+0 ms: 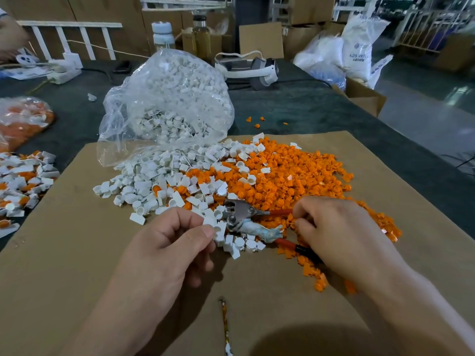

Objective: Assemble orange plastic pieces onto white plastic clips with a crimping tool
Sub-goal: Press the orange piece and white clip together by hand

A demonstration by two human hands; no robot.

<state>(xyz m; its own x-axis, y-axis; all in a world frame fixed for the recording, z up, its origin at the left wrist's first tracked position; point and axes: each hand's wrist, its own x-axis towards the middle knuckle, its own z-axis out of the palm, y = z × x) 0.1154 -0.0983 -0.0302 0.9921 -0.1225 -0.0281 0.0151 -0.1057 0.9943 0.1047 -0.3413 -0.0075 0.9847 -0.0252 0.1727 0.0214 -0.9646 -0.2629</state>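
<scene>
On a cardboard sheet (pixel 77 227) over the tabletop (pixel 295 104), the left hand (pixel 167 247) pinches a white clip (pixel 211 222); the right hand (pixel 334 227) grips the crimping tool (pixel 240 211).

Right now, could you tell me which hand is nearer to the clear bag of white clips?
Left. The left hand pinches a white clip in front of the bag; the right hand grips the crimping tool farther right.

Only one wide-angle view, worn on the head — looks forward and down across a cardboard sheet (pixel 64 240) on a table (pixel 295 106), sits close above the left hand (pixel 164 242) and right hand (pixel 334 227) — reaches to cartons (pixel 259 39) far behind.
</scene>
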